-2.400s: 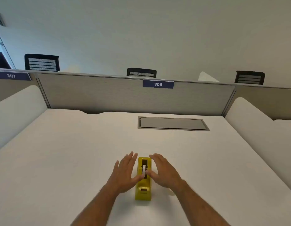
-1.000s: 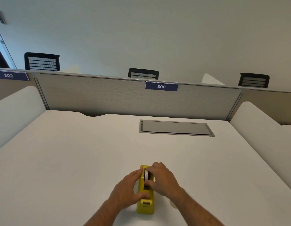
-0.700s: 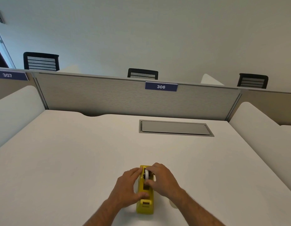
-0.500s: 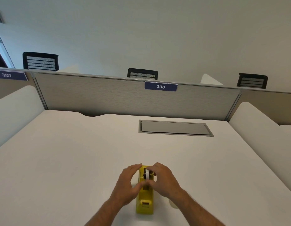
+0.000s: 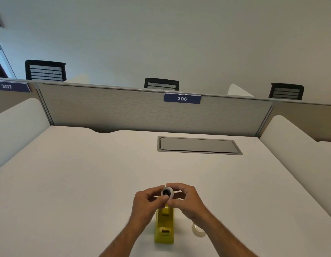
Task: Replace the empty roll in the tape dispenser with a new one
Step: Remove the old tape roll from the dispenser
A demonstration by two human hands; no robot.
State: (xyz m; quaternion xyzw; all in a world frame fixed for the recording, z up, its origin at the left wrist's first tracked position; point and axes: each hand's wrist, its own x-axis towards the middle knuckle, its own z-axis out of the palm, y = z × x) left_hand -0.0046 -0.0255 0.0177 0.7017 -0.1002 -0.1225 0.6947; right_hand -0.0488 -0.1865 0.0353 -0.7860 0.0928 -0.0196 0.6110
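A yellow tape dispenser (image 5: 164, 229) stands on the white desk (image 5: 77, 182), its cutter end toward me. Just above its far end I hold a small white empty roll (image 5: 167, 192) with a dark core, turned so the hole faces me. My left hand (image 5: 148, 204) pinches it from the left and below, and my right hand (image 5: 187, 199) pinches it from the right. A clear new tape roll (image 5: 198, 231) lies flat on the desk to the right of the dispenser, partly hidden by my right forearm.
A grey cable hatch (image 5: 199, 145) is set into the desk further back. A grey partition (image 5: 123, 112) with a blue "306" label (image 5: 182, 98) closes the far side. White rounded side panels stand at the left (image 5: 16, 123) and right (image 5: 294, 145).
Both hands were pressed against the dispenser's sides around the roll. Now the roll is lifted out of the dispenser and held above it between both hands.
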